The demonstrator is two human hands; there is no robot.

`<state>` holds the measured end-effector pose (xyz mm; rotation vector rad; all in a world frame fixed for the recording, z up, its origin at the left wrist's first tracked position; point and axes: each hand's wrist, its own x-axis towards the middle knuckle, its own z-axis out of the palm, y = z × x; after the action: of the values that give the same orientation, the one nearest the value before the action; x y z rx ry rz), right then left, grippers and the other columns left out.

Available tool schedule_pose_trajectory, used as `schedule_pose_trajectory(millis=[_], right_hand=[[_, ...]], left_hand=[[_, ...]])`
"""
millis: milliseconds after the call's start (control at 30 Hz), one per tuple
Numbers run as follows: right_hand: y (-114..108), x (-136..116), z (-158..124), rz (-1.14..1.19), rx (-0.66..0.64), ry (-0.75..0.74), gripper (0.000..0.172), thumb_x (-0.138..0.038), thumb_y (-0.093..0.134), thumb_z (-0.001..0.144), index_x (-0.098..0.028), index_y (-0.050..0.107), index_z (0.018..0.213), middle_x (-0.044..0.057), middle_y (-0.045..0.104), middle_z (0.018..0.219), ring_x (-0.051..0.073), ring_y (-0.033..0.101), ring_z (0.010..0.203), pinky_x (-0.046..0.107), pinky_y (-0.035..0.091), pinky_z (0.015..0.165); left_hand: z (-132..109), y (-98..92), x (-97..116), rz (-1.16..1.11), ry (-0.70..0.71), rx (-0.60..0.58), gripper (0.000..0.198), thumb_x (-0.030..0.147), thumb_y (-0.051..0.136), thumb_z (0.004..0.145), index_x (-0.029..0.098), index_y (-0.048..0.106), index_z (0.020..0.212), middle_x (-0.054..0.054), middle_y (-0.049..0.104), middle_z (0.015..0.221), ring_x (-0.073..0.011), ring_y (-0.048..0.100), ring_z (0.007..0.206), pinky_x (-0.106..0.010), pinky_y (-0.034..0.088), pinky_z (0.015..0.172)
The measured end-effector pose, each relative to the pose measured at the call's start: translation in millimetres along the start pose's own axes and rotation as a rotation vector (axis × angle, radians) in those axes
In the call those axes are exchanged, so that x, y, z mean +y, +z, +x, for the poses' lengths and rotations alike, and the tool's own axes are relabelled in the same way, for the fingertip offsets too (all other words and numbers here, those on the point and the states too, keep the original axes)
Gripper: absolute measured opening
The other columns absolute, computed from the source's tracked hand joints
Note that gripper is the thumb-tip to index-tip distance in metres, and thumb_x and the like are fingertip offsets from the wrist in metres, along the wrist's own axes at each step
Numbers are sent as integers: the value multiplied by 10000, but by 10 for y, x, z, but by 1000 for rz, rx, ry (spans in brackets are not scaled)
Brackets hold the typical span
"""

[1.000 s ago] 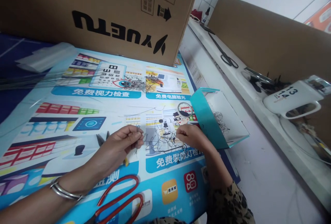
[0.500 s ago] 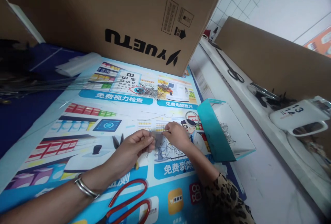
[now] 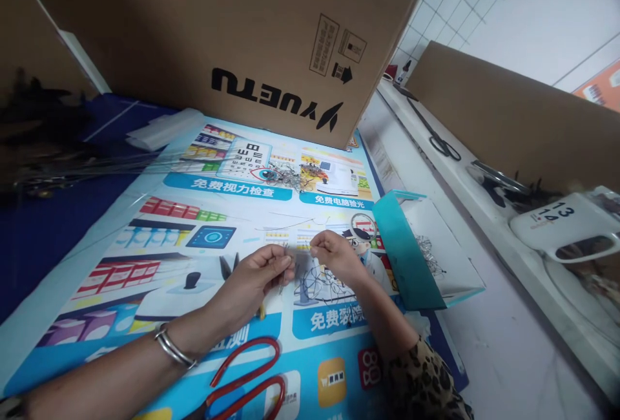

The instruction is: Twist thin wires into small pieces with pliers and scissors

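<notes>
In the head view, the person's left hand (image 3: 261, 274) is pinching thin grey metal wire pieces (image 3: 289, 263) between thumb and curled fingers, just above a large blue printed paper poster (image 3: 208, 182) that is covering the table. The right hand (image 3: 339, 258) is meeting it from the other side, thumb and forefinger closed on the same little bunch, though the strand it is gripping is too fine to make out. The two hands are almost touching at the fingertips.

A loose tangle of cut wire bits (image 3: 323, 285) is lying on the poster right under the right hand. A second grey wire heap (image 3: 285, 178) is sitting farther back, near the big brown cardboard box (image 3: 217, 39) that is standing along the poster's far edge. One long thin curved wire (image 3: 290, 218) is lying between that heap and the hands.

Black-tipped pliers (image 3: 227, 266) are poking out from beneath the left hand. Red-handled scissors (image 3: 242, 378) are lying near the bottom edge, beside the left forearm, which is wearing a silver metal bangle (image 3: 174, 346). The right arm is showing a leopard-print sleeve (image 3: 426, 381).

Just right of the right hand, a small teal-and-white paper box (image 3: 407, 258) is lying open with more wire scraps inside. Beyond it, a white ledge (image 3: 484, 213) is carrying black scissors (image 3: 438, 139) and a white mug (image 3: 566, 226).
</notes>
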<state>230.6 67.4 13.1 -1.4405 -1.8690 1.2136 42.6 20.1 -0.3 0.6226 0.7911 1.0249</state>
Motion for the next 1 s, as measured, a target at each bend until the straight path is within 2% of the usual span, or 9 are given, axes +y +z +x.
schedule_pose_trajectory(millis=[133, 300, 433, 800, 900, 1000], right_hand=[[125, -83, -78, 380, -52, -4, 189, -309, 587, 774, -187, 574, 918, -35, 534, 680, 78, 464, 541, 211, 393, 529], [262, -231, -159, 534, -47, -19, 200, -296, 650, 728, -168, 566, 857, -39, 545, 609, 81, 490, 524, 211, 404, 518], [277, -277, -183, 556, 8, -21, 183, -269, 664, 717, -171, 532, 797, -54, 526, 583, 79, 497, 518, 202, 399, 509], [316, -223, -186, 519, 3, -52, 149, -241, 654, 733, -168, 536, 786, -55, 533, 572, 79, 500, 512, 196, 397, 498], [365, -211, -198, 517, 38, -78, 141, -233, 639, 746, -171, 575, 854, -38, 568, 631, 92, 539, 565, 211, 429, 538], [399, -224, -222, 410, 94, -163, 192, -238, 606, 784, -191, 622, 969, -2, 615, 761, 117, 581, 679, 243, 463, 630]], left_hand=[[16, 8, -28, -6, 25, 32, 116, 285, 677, 746, 184, 626, 772, 3, 619, 673, -110, 553, 625, -233, 422, 612], [18, 8, -57, -33, 44, 23, 89, 248, 673, 754, 175, 627, 778, 0, 619, 653, -106, 547, 630, -229, 422, 623], [6, 15, -54, 0, 44, -4, 101, 241, 679, 748, 148, 638, 752, -18, 627, 665, -110, 543, 644, -230, 426, 638], [17, -18, -97, 30, 64, 6, 109, 262, 662, 760, 167, 610, 768, -7, 608, 719, -124, 538, 695, -235, 405, 656], [5, -6, -77, 12, 75, -14, 107, 267, 639, 782, 169, 596, 778, 5, 586, 713, -116, 521, 694, -231, 396, 666], [-8, 17, -64, -27, 87, -21, 110, 269, 613, 805, 171, 574, 773, 14, 565, 704, -109, 505, 688, -228, 393, 671]])
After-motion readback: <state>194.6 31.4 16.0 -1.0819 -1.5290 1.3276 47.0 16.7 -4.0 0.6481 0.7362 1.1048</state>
